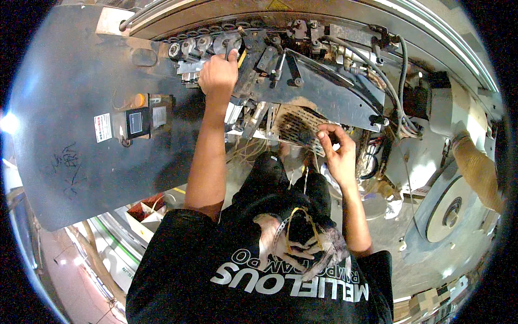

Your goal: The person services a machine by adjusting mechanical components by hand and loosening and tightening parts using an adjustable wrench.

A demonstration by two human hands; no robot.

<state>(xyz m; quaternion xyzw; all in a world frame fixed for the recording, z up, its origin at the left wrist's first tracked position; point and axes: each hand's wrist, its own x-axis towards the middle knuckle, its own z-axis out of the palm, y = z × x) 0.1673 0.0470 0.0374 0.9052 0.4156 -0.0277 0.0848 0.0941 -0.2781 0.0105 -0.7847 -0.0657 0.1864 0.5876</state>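
My left hand (218, 75) is closed in a fist with the thumb up, beside a row of metal rollers (204, 44) on a dark machine. Whatever sits inside that fist is mostly hidden; a dark, narrow piece shows by the thumb, in front of a grey disc (226, 42). My right hand (339, 151) has thumb and forefinger pinched together at the right edge of a slotted metal plate (295, 125). Brown dust and dark stains cover this plate. I cannot make out what the pinched fingertips hold.
A wide grey panel (70, 178) with a small dark control box (138, 122) lies left. Dark metal levers (294, 70) and cables (388, 81) fill the machine's middle and right. At right are a large round reel (450, 210) and a brown-covered hose-like shape (477, 170).
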